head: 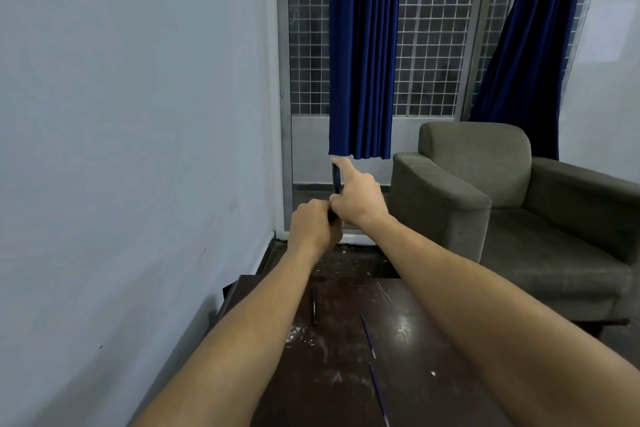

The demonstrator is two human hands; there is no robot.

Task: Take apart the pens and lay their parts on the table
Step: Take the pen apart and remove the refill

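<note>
I hold a dark pen (336,178) upright out in front of me, well above the far edge of the dark brown table (408,357). My left hand (313,227) grips its lower end, and my right hand (356,196) grips the upper part, index finger stretched up along it. The two hands touch, hiding the pen's middle. On the table lie a black pen (314,307) between my forearms and two thin purple refills (369,336) (379,395) further right.
A grey wall runs along the left, close to the table's left edge. A grey armchair (502,204) stands at the right beyond the table. Blue curtains (362,52) hang over a grilled window ahead. The tabletop is scratched and smudged white.
</note>
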